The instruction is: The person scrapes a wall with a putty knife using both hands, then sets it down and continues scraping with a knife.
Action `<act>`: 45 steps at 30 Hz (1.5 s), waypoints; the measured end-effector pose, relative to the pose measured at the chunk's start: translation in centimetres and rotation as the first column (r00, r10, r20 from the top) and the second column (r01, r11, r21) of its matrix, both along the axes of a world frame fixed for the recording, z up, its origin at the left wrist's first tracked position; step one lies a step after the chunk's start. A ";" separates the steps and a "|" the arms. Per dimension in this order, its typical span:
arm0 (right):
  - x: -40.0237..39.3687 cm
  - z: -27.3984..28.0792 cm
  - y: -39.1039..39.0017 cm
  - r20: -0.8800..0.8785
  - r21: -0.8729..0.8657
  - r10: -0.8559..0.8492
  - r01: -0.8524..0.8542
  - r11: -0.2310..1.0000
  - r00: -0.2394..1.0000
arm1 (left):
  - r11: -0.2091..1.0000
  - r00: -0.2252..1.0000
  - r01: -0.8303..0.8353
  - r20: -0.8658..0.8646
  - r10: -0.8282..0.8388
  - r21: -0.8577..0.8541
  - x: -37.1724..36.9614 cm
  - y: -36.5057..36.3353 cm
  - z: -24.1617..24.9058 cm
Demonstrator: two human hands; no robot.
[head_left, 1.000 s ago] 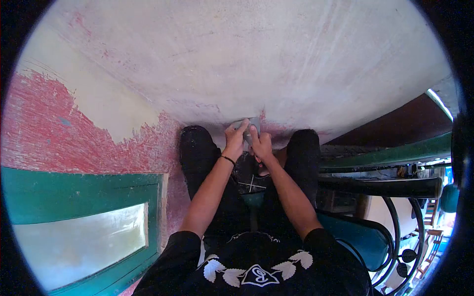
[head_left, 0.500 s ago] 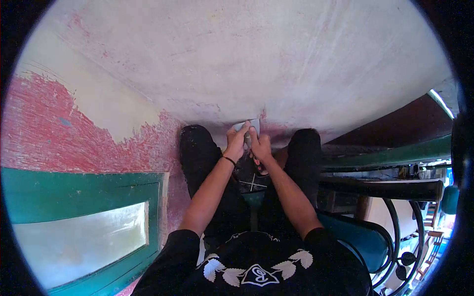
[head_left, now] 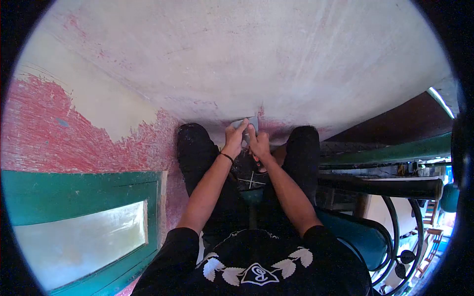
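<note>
The grey scraper [head_left: 254, 120] looks duller than 0.5 s ago, likely re-angled, its work staying beside the red wall patch [head_left: 276, 126]; left hand [head_left: 234, 139] and right hand [head_left: 259, 143] grip it, thumbs forward.

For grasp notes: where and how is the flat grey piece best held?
Probably the near part of the flat grey piece, from the side away from the wall, thumbs across its face: it looks thin, far edge facing that wall.

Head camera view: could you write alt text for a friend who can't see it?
A person's left hand and right hand grip a flat grey piece near a pale, red-patched wall, between black-trousered knees. A green-framed pane is at left, a teal seat at right.
</note>
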State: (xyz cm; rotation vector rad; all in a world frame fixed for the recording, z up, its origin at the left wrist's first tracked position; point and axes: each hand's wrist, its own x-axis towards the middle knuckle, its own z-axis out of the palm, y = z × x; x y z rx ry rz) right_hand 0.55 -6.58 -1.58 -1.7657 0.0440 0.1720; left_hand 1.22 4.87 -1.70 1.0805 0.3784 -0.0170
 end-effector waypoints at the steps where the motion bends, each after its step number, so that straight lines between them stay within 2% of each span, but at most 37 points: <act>1: 0.0 0.3 -0.1 0.009 -0.018 0.003 -0.002 1.000 1.000 | 1.000 1.000 -0.004 0.013 0.004 -0.004 0.0 0.0 0.2; 4: 0.3 2.4 0.1 0.140 0.056 -0.037 0.030 0.998 0.990 | 1.000 0.998 -0.022 0.057 0.023 -0.020 0.9 -0.1 1.2; 7: 0.1 1.0 -0.7 -0.057 -0.015 0.064 -0.065 0.998 0.996 | 0.999 0.999 -0.036 0.019 0.037 -0.033 -0.3 -0.4 0.5; 10: -0.2 0.3 -0.4 0.072 -0.033 -0.012 0.014 0.999 0.997 | 0.999 0.999 -0.038 -0.019 0.037 -0.039 0.2 -0.8 0.1; 13: -0.3 -0.4 0.2 -0.065 0.038 0.004 -0.002 0.999 0.998 | 0.996 0.996 -0.076 -0.043 0.078 0.048 0.3 -0.6 0.4; 16: 0.1 -0.6 0.0 -0.076 -0.011 0.004 -0.005 1.000 0.997 | 1.000 1.000 -0.011 0.017 0.011 -0.013 -0.1 -0.1 0.9; 18: 0.3 -0.9 0.2 0.111 0.001 -0.025 0.025 1.000 0.993 | 0.999 1.000 -0.021 0.002 0.021 -0.031 -0.1 -0.4 1.4; 20: 1.1 -1.2 0.3 0.185 0.006 -0.029 0.028 1.000 0.982 | 0.999 1.000 -0.023 0.019 0.024 -0.048 0.6 -0.1 1.6; 22: 0.8 0.6 0.0 0.127 -0.008 -0.012 0.014 1.000 0.992 | 0.997 0.999 -0.009 0.048 0.012 -0.071 0.6 0.0 1.7; 24: -0.1 -0.8 -0.3 0.116 -0.061 -0.005 0.012 0.998 0.993 | 0.999 1.000 -0.008 -0.027 0.007 -0.032 -0.4 -0.5 1.0; 28: 0.1 -0.5 -0.1 0.036 0.018 -0.010 0.009 1.000 0.999 | 0.998 0.998 -0.054 0.027 0.054 -0.014 0.2 -0.7 0.1; 31: -0.1 0.2 -0.1 -0.039 -0.005 -0.009 0.009 1.000 0.999 | 0.996 0.999 -0.054 0.007 0.053 0.075 0.1 -0.5 -0.4; 33: 0.4 -3.3 -0.1 0.117 -0.088 -0.024 0.034 0.996 0.993 | 0.999 0.999 -0.041 -0.016 0.041 0.015 -0.2 -0.6 0.0; 35: 1.0 -3.7 0.0 0.244 -0.107 -0.040 0.068 0.992 0.969 | 0.998 0.999 -0.043 -0.003 0.043 -0.034 0.2 -0.7 0.4; 38: 1.3 -2.0 0.1 0.311 -0.108 -0.054 0.091 0.990 0.949 | 0.995 0.998 -0.053 0.029 0.056 -0.080 0.4 -0.6 0.7; 41: 0.9 -3.8 -0.1 0.355 -0.171 -0.049 0.116 0.978 0.933 | 0.995 0.998 -0.061 -0.026 0.059 -0.082 -0.4 -0.6 0.7; 43: 1.7 -3.6 0.0 0.496 -0.133 -0.080 0.167 0.977 0.865 | 0.995 0.994 -0.084 -0.071 0.079 -0.059 -0.1 -0.7 -0.8; 44: 2.6 -3.0 0.0 0.545 -0.124 -0.080 0.175 0.977 0.834 | 0.991 0.995 -0.102 0.014 0.103 -0.086 0.4 -1.0 -0.4; 45: 2.8 -2.3 -0.4 0.535 -0.148 -0.049 0.150 0.978 0.843 | 0.991 0.995 -0.093 0.027 0.095 -0.093 1.1 -1.0 0.5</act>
